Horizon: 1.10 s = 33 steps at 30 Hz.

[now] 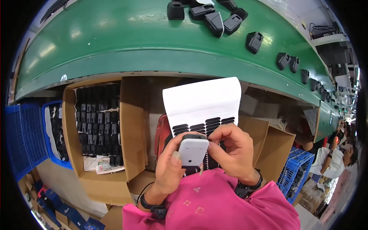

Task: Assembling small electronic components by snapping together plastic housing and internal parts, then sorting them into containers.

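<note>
My left hand [170, 165] is closed around a small device [194, 152] with a pale face, a dark rim and a slot in its top end. Close to the device's upper right corner is my right hand [232, 149], thumb and forefinger pinched together. Whatever sits between those fingertips is too small to make out. Beneath and behind both hands lies a white sheet [203, 99] with rows of black rounded stickers [213, 122]. Its lower part rests on my lap, partly covered by the hands.
Several black devices [254, 42] lie on the green bench [126, 36] ahead. An open cardboard box [131, 126] at left holds rows of black devices [101, 128]. Blue crates [27, 134] stand at far left, another blue basket [295, 168] at right. A person [332, 163] sits farther right.
</note>
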Each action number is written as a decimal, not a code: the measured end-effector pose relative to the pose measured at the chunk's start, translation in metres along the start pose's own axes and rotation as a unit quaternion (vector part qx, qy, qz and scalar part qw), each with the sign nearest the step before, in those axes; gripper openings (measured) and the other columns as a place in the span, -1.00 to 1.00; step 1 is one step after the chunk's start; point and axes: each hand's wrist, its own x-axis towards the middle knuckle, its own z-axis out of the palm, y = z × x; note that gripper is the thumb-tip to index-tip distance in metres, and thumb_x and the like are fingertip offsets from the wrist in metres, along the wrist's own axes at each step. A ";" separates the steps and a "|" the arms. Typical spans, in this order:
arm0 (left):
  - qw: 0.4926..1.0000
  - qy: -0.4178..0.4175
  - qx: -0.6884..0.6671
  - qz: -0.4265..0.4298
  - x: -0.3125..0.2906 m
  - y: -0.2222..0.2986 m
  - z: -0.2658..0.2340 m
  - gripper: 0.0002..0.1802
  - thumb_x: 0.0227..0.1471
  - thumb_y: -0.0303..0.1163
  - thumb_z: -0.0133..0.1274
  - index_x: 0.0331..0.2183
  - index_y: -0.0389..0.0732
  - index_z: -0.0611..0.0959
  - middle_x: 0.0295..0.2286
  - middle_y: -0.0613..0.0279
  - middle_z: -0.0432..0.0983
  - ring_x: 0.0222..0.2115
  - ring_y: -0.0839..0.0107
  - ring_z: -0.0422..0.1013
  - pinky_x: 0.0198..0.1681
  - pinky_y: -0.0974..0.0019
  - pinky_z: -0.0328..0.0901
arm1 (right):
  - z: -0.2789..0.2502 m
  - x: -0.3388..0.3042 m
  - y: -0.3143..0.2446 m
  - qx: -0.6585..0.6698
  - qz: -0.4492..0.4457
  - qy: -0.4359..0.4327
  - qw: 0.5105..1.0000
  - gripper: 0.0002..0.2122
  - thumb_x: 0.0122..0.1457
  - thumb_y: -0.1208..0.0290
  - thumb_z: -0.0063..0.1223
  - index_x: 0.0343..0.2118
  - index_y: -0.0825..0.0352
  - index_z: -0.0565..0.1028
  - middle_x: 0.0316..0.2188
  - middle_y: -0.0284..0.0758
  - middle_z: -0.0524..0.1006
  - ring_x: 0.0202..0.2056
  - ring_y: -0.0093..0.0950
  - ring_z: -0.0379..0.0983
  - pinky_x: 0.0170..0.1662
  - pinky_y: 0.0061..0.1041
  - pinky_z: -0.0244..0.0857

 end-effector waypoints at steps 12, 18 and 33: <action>0.996 0.003 -0.090 0.029 0.009 -0.015 0.008 -0.33 0.20 0.04 -0.22 0.01 -0.43 0.25 -0.04 -0.13 0.27 -0.47 0.33 0.36 -0.52 0.29 0.35 | -0.004 -0.001 0.009 0.048 -0.028 0.029 0.998 -0.97 0.09 0.72 0.01 -0.44 0.48 0.43 -0.48 -0.35 0.40 -0.58 -0.70 0.30 -0.56 -0.73 0.15; 0.995 0.072 -0.039 0.061 0.011 -0.011 -0.002 -0.33 0.19 0.04 -0.22 0.09 -0.31 0.19 -0.08 -0.08 0.31 -0.41 0.28 0.38 -0.43 0.24 0.35 | -0.023 -0.009 -0.013 0.104 -0.009 0.092 0.990 -0.91 0.26 0.49 -0.15 -0.31 0.40 0.32 -0.56 -0.41 0.43 -0.59 -0.79 0.21 -0.53 -0.76 0.12; 0.990 -0.033 0.137 0.001 0.002 0.002 0.019 -0.35 0.00 -0.23 -0.16 0.11 -0.32 0.22 -0.10 0.06 0.34 -0.14 0.40 0.30 -0.03 0.33 0.20 | -0.013 0.001 -0.035 0.003 -0.050 -0.039 0.998 -0.91 0.17 0.56 -0.08 -0.43 0.46 0.32 -0.68 -0.42 0.39 -0.67 -0.73 0.26 -0.60 -0.71 0.16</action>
